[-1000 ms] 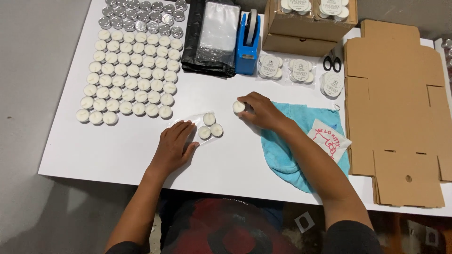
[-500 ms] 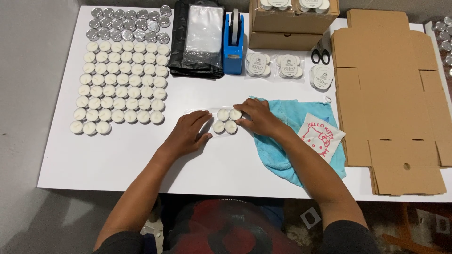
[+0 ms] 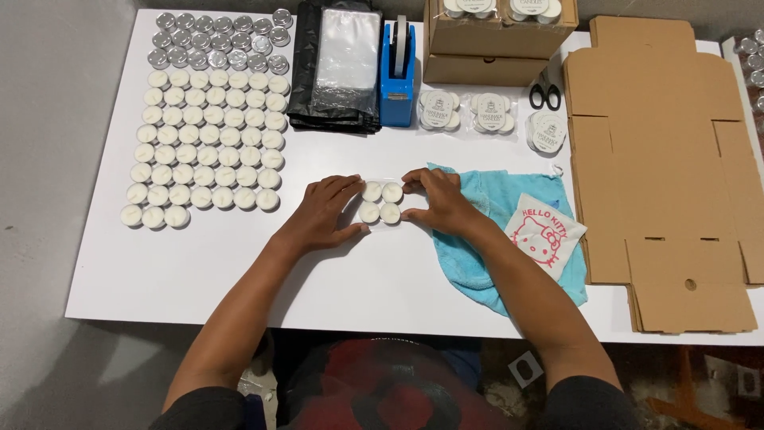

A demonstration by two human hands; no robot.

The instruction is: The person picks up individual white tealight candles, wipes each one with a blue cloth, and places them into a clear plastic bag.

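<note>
Table (image 3: pixel 239 271): white; I see it from above, a little closer in than 0.5 s ago.
Cardboard (image 3: pixel 660 159): flat box blanks stacked at the right edge, unmoved.
Towel (image 3: pixel 485 239): blue, under my right forearm, same spot.
Candle grid (image 3: pixel 207 143): white tealights in rows at left, unchanged.
Left hand (image 3: pixel 322 213): fingers spread, pressing the left side of the 4 candles; it has closed in since 0.5 s ago.
Right hand (image 3: pixel 442 199): fingers curved against their right side, holding nothing.
4 candles (image 3: pixel 380 203): now a tight 2-by-2 square between both hands, mid-table.
</note>
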